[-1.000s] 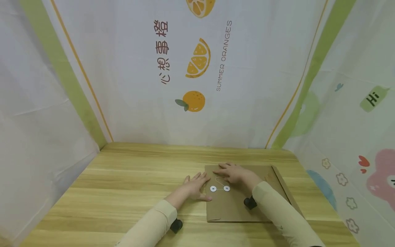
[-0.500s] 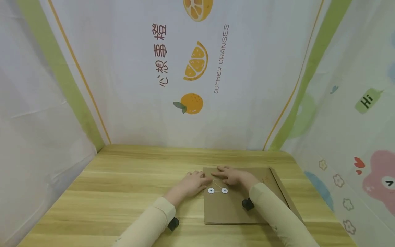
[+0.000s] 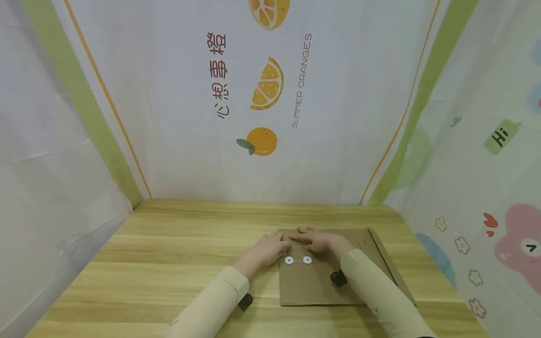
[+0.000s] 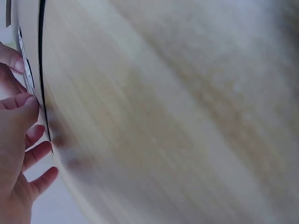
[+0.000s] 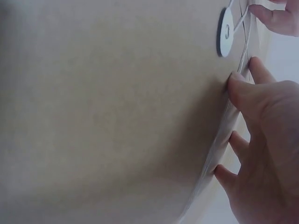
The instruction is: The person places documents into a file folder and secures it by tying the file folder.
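Observation:
A flat brown kraft document envelope [image 3: 313,286] lies on the wooden table, with two white round buttons [image 3: 307,260] and a thin string near its left side. At the envelope's left edge, my left hand [image 3: 270,249] pinches the string between thumb and index finger; its other fingers spread apart in the left wrist view. My right hand [image 3: 319,240] rests on the upper part of the envelope, fingers extended and touching the surface. In the right wrist view the string [image 5: 243,51] runs from a button [image 5: 226,31] past the right thumb. The envelope's right part is partly hidden under the right forearm.
The wood-grain table [image 3: 177,263] extends to the left of the envelope. White printed cloth [image 3: 190,164] hangs behind and along both sides of the table. Each wrist carries a small black camera [image 3: 338,278].
My left hand has come off the envelope's left edge and moved right toward the buttons, its fingers now drawn together on the string. The right hand stays on the envelope.

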A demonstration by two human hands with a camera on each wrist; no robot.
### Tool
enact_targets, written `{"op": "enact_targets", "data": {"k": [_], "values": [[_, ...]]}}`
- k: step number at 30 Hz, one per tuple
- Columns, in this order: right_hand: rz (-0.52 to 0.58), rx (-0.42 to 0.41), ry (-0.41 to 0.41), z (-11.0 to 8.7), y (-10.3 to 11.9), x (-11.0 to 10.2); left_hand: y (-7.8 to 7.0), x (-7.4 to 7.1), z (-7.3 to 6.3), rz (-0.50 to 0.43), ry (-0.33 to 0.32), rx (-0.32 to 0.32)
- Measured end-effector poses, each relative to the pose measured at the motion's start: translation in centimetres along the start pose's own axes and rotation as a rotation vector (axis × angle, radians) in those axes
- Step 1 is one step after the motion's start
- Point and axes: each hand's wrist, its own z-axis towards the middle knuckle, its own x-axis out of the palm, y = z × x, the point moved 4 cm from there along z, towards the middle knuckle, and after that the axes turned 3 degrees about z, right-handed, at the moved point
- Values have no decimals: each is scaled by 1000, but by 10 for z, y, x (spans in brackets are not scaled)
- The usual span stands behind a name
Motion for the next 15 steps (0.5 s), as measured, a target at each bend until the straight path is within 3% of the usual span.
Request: {"op": "enact_targets", "data": {"k": [5,12,15], "values": [[-9,-18,-16,1,-3,1,-2,-2,3,75,-30,42],[1,-14,-3,-1,-1,0,-4,-2,4,81,-24,55],[-4,-8,-6,-1,0,-1,-6,1,6,180,-2,60]]}}
